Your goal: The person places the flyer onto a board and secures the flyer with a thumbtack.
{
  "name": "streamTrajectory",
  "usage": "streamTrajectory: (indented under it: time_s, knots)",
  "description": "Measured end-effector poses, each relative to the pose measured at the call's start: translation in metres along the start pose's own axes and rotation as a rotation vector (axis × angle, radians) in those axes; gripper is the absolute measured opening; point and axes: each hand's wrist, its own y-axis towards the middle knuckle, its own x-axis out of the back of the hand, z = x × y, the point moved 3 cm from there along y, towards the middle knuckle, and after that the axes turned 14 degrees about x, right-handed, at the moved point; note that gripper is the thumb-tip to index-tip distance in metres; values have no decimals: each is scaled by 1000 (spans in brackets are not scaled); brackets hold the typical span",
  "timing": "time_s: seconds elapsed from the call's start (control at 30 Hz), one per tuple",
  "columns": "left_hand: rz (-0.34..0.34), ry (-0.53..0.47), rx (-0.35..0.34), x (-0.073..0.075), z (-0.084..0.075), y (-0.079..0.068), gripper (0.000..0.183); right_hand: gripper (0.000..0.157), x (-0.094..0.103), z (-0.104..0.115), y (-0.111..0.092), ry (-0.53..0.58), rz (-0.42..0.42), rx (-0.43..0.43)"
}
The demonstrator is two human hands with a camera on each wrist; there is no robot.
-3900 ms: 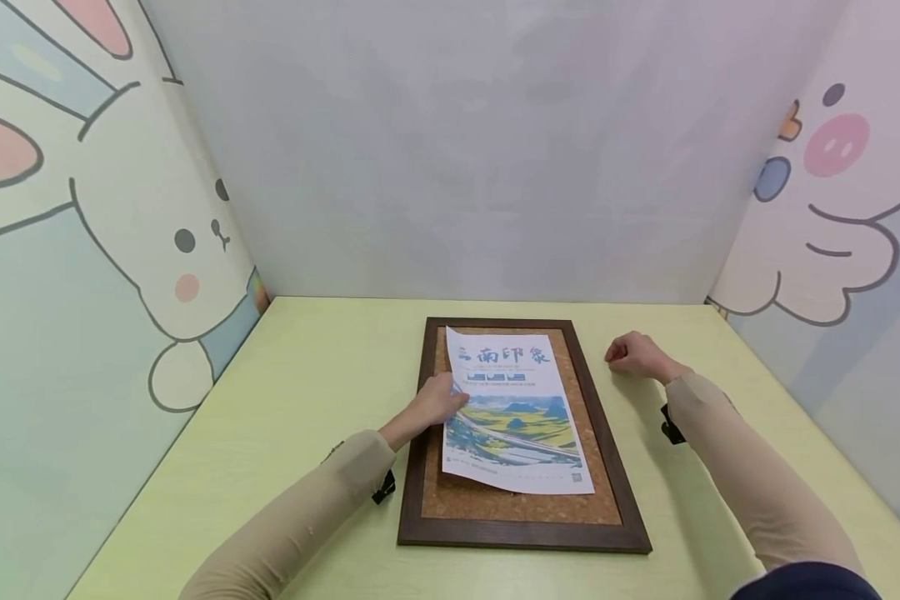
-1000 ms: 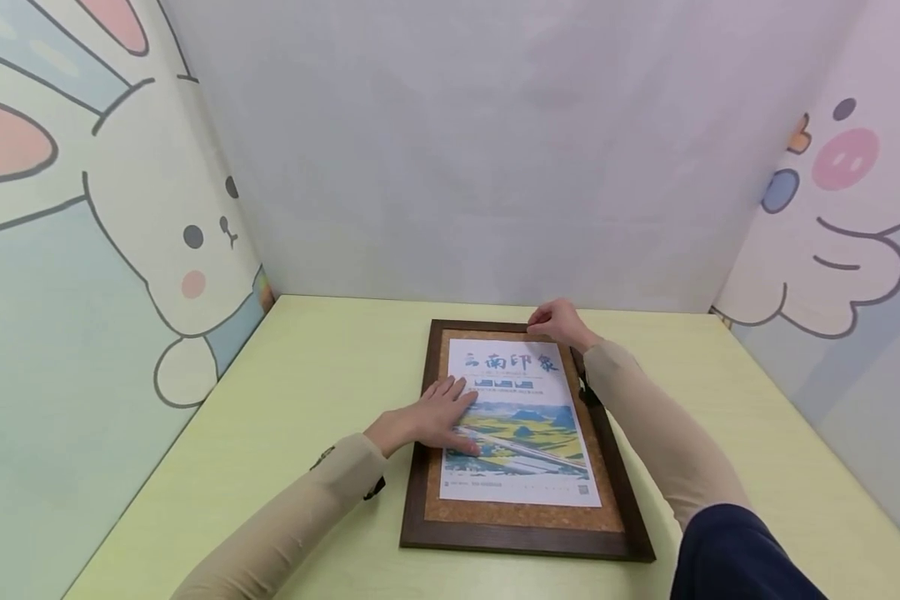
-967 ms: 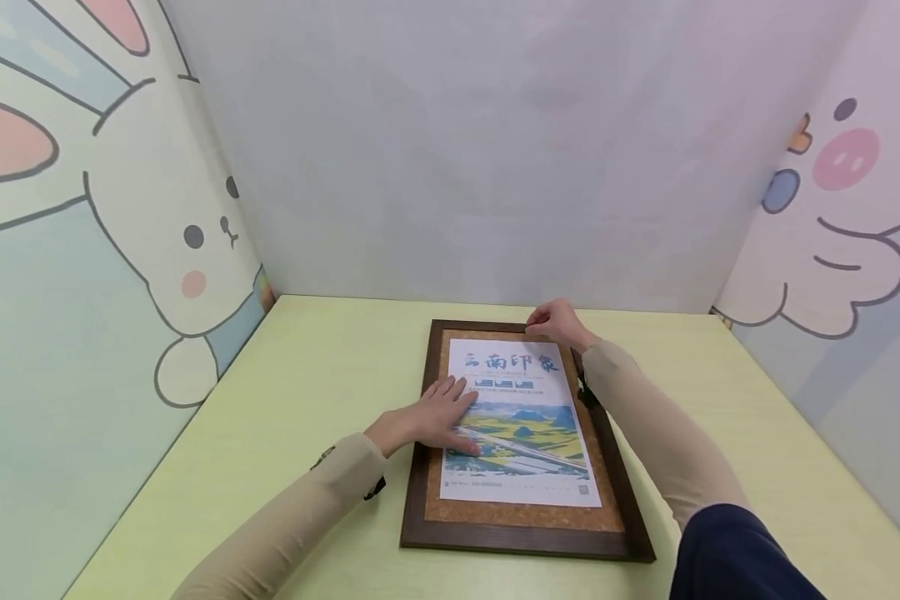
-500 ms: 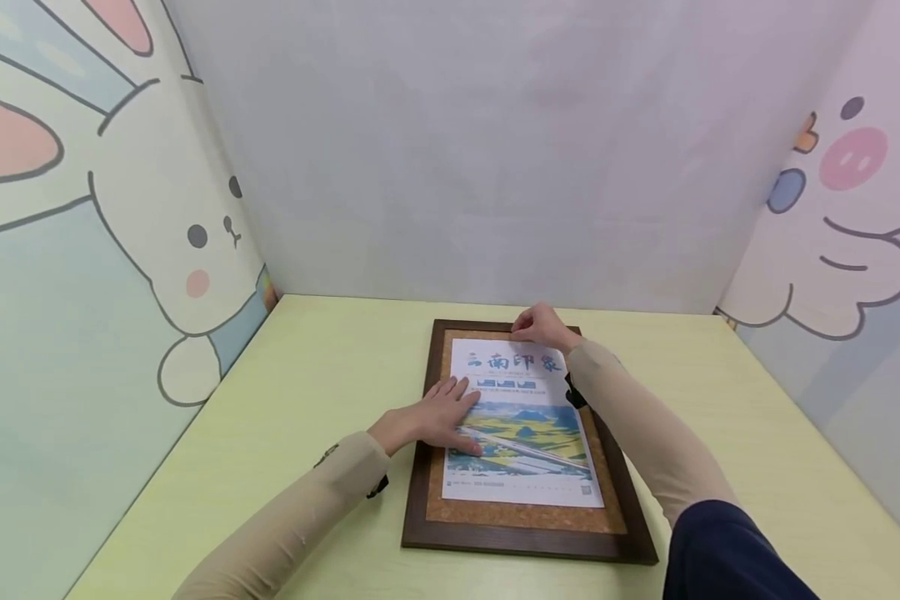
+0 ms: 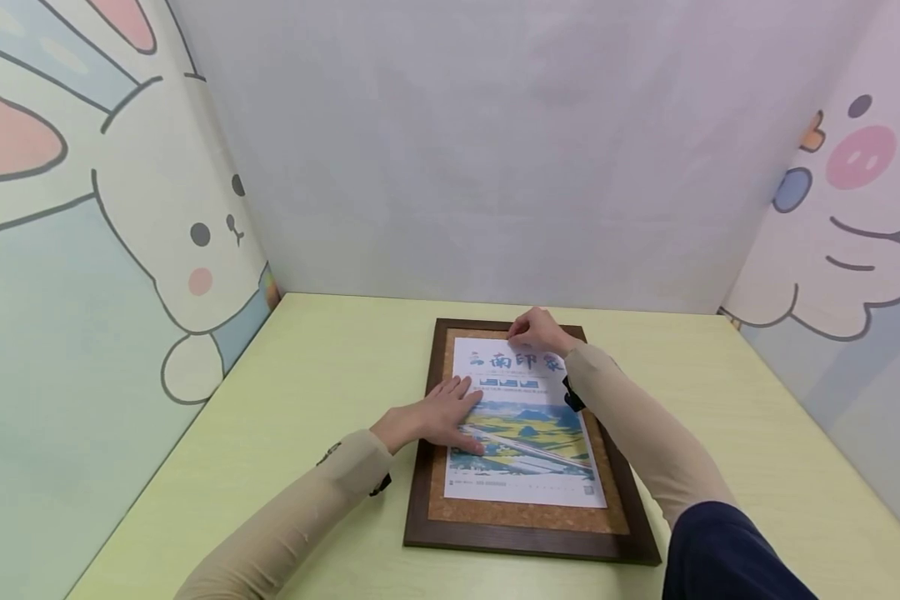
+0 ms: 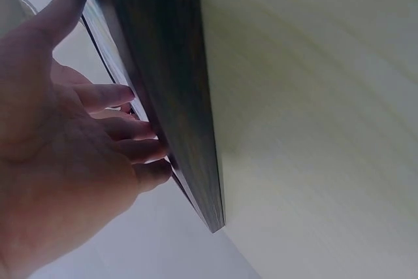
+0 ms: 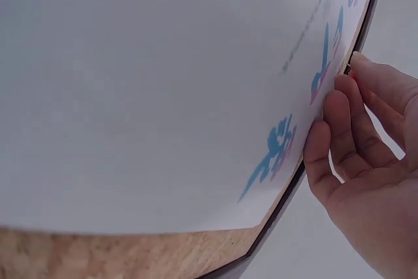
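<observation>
A printed poster [image 5: 525, 437] with blue lettering and a landscape lies flat on a cork board [image 5: 525, 515] with a dark brown frame. My left hand [image 5: 441, 413] rests spread on the poster's left side, fingers straight; the left wrist view shows its fingers beyond the frame's edge [image 6: 176, 96]. At the poster's top edge, my right hand [image 5: 542, 332] pinches a small red pushpin [image 7: 353, 74] between thumb and index finger. Most of the pushpin is hidden by the fingertips; whether its point touches the paper I cannot tell.
The board lies on a pale yellow-green table [image 5: 330, 358]. A plain whitish wall [image 5: 495, 167] stands behind, with cartoon-printed panels [image 5: 187, 250] on both sides. Each wrist wears a black strap-on device [image 5: 572, 396].
Earlier the left hand held the poster's raised left edge; now it lies flat on it. The right hand came from the table to the frame's top, then shifted left to the poster's top edge.
</observation>
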Motion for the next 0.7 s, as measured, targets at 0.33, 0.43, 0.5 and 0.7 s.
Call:
streamTrajectory:
  time_s: [0.33,0.43,0.5,0.7]
  knots:
    - [-5,6,-3,1,-1,0,98,13,-2,5,-2,-4,9,-16]
    - [-3,-3,-4,1,-1,0,98,12,-2,6,-3,-2,6,-22]
    - [-4,-3,-5,0,-1,0,97,11,-2,5,-3,0,4,-23]
    - [-9,8,-5,0,-1,0,97,8,-5,3,-2,-10,1,-17]
